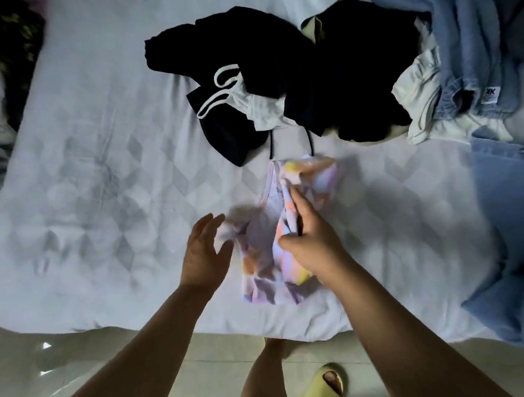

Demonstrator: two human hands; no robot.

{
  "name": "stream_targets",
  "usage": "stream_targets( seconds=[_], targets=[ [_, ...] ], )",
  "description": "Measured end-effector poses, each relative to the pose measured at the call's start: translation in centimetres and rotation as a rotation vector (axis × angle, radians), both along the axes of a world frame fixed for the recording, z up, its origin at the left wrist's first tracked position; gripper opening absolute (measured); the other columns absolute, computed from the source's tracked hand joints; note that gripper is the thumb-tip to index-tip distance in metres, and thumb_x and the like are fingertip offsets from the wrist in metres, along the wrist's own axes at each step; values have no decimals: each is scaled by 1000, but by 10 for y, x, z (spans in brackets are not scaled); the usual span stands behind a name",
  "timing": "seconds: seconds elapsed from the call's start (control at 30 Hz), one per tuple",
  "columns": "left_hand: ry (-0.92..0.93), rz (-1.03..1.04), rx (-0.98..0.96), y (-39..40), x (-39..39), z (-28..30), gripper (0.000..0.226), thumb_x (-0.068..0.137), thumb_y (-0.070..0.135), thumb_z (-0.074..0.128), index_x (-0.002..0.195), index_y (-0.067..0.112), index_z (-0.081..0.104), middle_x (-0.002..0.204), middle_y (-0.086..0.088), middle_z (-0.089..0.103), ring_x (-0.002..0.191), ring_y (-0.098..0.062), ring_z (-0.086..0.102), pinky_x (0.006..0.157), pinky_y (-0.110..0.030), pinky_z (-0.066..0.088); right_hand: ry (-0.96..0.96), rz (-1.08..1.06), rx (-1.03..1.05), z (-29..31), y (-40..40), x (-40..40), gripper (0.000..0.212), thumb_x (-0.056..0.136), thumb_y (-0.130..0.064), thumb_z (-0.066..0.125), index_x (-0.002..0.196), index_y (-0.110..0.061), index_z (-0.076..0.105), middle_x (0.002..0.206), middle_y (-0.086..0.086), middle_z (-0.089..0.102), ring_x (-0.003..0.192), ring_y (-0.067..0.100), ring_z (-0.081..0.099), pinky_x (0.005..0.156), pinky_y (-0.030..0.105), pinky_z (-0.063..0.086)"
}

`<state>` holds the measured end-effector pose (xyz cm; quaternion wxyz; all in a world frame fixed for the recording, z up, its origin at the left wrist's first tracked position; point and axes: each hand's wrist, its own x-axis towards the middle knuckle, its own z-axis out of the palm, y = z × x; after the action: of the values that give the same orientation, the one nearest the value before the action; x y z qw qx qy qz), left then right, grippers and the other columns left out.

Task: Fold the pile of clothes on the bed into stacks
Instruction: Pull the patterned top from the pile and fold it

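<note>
Pastel patterned garment (271, 261) lies on bed (94, 181) between both hands, partly bunched and blurred. Right hand (309, 241) pinches fold of garment, fingers curled round cloth. Left hand (203, 254) just left of garment, fingers straight and spread, gripping nothing; contact with cloth edge unclear. Beyond hands: heap of black clothes (307, 77) with white top (259, 110) tucked among them. Denim pieces (469, 53) far right of right hand. Yellow slipper (321, 389) on floor below right forearm.

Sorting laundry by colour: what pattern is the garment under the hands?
Pastel tie-dye garment: lilac, orange, yellow and white blotches, seen in the head view.
</note>
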<state>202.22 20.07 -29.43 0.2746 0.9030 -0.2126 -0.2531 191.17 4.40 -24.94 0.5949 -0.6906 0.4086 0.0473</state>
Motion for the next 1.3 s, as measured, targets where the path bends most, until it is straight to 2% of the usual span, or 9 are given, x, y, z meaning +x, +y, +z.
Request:
stream_targets(
  seconds=[0.2,0.43,0.5,0.6,0.7,0.87,0.97,1.1,1.3],
  targets=[
    [85,118,-2,24,10,-3,41,88,6,59,128,15,55,131,-4,50,116,-19,53,91,-22,38,94,449,-146,-7,52,26,77,88,-29,59,149,-38,13,78,-11,57,82,19,57,75,28,44],
    [261,246,-39,23,3,-9,27,88,9,58,113,20,60,102,6,61,83,-6,60,63,-3,41,143,160,-674,-45,37,-5,47,68,-6,71,114,-5,62,106,19,61,98,39,59,80,40,51],
    [329,251,-84,15,-5,-9,26,85,16,63,109,22,56,91,12,63,74,-1,62,61,-8,46,247,63,-558,-49,28,-5,58,74,-9,66,130,-10,52,113,18,56,107,38,50,88,41,46],
    [295,133,-57,9,-15,-20,75,69,41,64,138,32,38,120,6,57,103,-11,59,84,-29,49,220,38,-387,-61,24,-6,82,76,-6,55,149,-29,24,121,14,54,102,36,52,88,43,46],
    [416,45,-74,4,-18,-30,92,66,26,70,142,49,23,121,-1,47,105,-20,55,89,-31,47,183,110,-333,-69,28,-7,95,77,1,52,148,-44,8,117,12,51,96,33,52,84,42,48],
    [553,-85,-124,-3,-16,-41,85,72,4,73,140,38,34,130,0,46,115,-14,49,78,3,35,137,68,-144,-68,16,-2,83,80,7,54,147,-34,26,131,3,43,119,15,47,89,16,40],
    [599,-92,-180,-4,-6,-37,83,74,5,74,143,29,34,128,11,49,116,-6,49,81,2,35,101,86,-134,-58,11,6,81,78,7,56,143,-36,32,141,-10,42,120,4,45,78,-3,33],
    [666,3,-365,0,22,-13,79,68,7,76,139,18,42,133,23,44,117,16,44,93,-2,33,18,141,-190,-31,10,33,85,76,4,61,137,-46,30,133,-23,40,116,0,46,76,-5,31],
    [511,12,-466,22,98,30,75,63,23,76,130,32,43,133,26,43,123,15,40,105,-12,32,-49,234,-215,5,22,108,84,76,-3,66,143,-40,31,120,-16,52,108,7,53,74,11,36]
  ],
)
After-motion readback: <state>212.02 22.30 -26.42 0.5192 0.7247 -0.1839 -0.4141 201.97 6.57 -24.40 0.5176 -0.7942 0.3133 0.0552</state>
